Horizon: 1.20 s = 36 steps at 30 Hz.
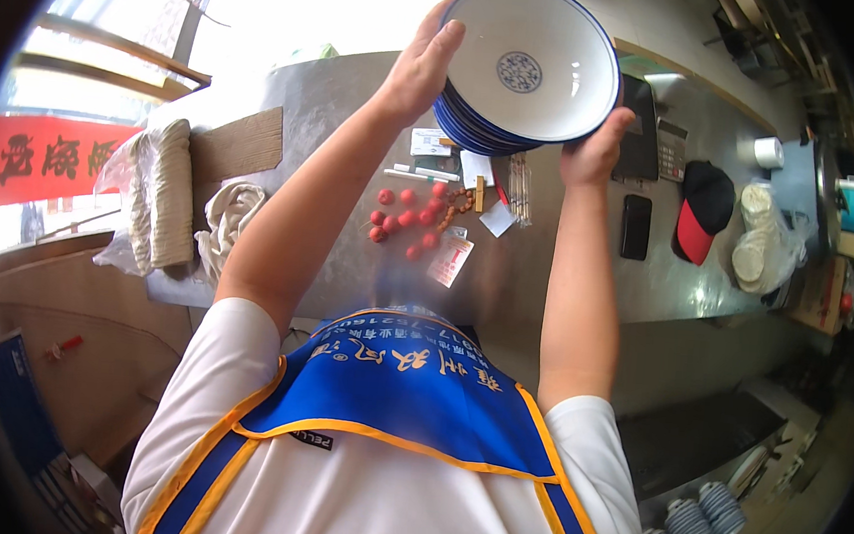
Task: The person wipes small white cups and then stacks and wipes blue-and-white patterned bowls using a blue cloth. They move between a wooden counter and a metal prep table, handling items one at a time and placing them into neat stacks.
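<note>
A stack of white bowls with blue rims (530, 98) is held up over the far side of the metal counter (318, 123). The top bowl faces me and bears a round blue floral mark at its centre. My left hand (422, 63) grips the stack's left side, thumb over the rim. On its lower right side is my right hand (594, 148), its thumb at the rim and its fingers hidden behind the bowls. Below the stack lie several small red fruits (404, 220), a string of brown beads (455, 210) and a printed card (450, 261).
To the left are a bagged beige roll (165, 197), crumpled cloth (231, 218) and cardboard (237, 145). On the right lie a phone (635, 227), a calculator (671, 149), a black and red cap (702, 210) and bagged pale discs (756, 240). More stacked bowls (692, 529) stand low at right.
</note>
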Tool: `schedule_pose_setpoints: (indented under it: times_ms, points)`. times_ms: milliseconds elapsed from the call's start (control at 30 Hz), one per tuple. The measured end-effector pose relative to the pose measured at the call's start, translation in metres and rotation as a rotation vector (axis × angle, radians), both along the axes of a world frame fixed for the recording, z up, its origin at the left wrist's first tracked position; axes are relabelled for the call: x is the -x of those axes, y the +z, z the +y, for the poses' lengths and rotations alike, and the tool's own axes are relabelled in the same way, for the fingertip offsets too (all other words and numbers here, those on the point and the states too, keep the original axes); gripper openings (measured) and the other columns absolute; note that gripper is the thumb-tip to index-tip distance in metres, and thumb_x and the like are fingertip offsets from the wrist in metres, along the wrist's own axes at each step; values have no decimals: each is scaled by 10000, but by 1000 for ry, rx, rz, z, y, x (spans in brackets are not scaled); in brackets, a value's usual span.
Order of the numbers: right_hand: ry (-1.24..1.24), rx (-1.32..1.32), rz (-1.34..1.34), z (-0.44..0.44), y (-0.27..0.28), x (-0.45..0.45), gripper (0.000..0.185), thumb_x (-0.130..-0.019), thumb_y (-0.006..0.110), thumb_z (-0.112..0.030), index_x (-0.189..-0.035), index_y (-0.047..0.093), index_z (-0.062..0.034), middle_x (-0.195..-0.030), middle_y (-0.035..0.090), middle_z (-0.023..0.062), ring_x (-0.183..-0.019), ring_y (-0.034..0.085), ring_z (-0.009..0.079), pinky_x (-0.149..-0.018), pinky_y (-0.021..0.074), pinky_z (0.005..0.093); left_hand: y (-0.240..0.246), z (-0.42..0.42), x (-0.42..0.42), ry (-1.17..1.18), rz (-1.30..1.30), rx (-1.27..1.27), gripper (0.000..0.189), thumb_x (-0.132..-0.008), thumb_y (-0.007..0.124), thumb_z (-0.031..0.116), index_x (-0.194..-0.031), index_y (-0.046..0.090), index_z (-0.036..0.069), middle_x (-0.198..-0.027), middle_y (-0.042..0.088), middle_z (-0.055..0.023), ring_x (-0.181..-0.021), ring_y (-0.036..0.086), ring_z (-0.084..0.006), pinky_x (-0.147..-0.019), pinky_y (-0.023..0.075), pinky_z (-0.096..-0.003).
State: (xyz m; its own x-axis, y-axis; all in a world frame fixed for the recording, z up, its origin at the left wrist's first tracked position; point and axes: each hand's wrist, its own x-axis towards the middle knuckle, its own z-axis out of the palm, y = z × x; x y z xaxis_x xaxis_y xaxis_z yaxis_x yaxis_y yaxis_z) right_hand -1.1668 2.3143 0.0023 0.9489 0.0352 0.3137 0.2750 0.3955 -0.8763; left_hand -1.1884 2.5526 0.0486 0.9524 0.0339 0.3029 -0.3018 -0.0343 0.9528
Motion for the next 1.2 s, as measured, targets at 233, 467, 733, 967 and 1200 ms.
schedule_pose_setpoints:
  times_ms: [233, 467, 733, 967, 1200]
  points:
    - [-20, -105, 163, 0, -3, 10, 984, -956, 256, -830, -1573, 345, -68, -1563, 434, 97, -1444, 400, 260, -1212, 266, 411, -24, 21, 0, 69, 221, 233, 1024, -977, 257, 797, -1617, 196, 0, -1683, 164, -254, -1578, 117, -351, -1270, 61, -491]
    - [-108, -57, 343, 11, -5, 25, 786, -1071, 136, -638, -1599, 298, -78, -1639, 337, 102, -1513, 317, 290, -1252, 242, 453, -70, 51, 10, 254, 379, 569, 1116, -934, 255, 852, -1594, 228, -48, -1686, 170, -243, -1582, 119, -326, -1276, 49, -465]
    - [-55, -91, 492, 31, -20, 23, 576, -1050, 478, -441, -1527, 437, -121, -1526, 506, 86, -1399, 487, 291, -1142, 425, 472, -92, -2, 25, 130, 375, 280, 801, -1095, 208, 580, -1567, 298, -62, -1625, 328, -234, -1539, 259, -294, -1269, 164, -374]
    - [-198, 3, 477, 11, -37, 30, 541, -1050, 520, -351, -1514, 442, -84, -1496, 521, 90, -1357, 517, 277, -1115, 445, 444, -119, 35, 53, 238, 493, 154, 637, -1114, 340, 449, -1506, 429, -45, -1568, 436, -212, -1496, 354, -268, -1241, 242, -358]
    - [-366, 484, 408, -27, -91, 54, 427, -1067, 527, -341, -1399, 510, -74, -1393, 573, 76, -1269, 563, 231, -1064, 449, 398, -115, 68, 116, 372, 720, -422, 373, -997, 612, 205, -1308, 610, 0, -1249, 683, -176, -1175, 650, -283, -1018, 490, -359]
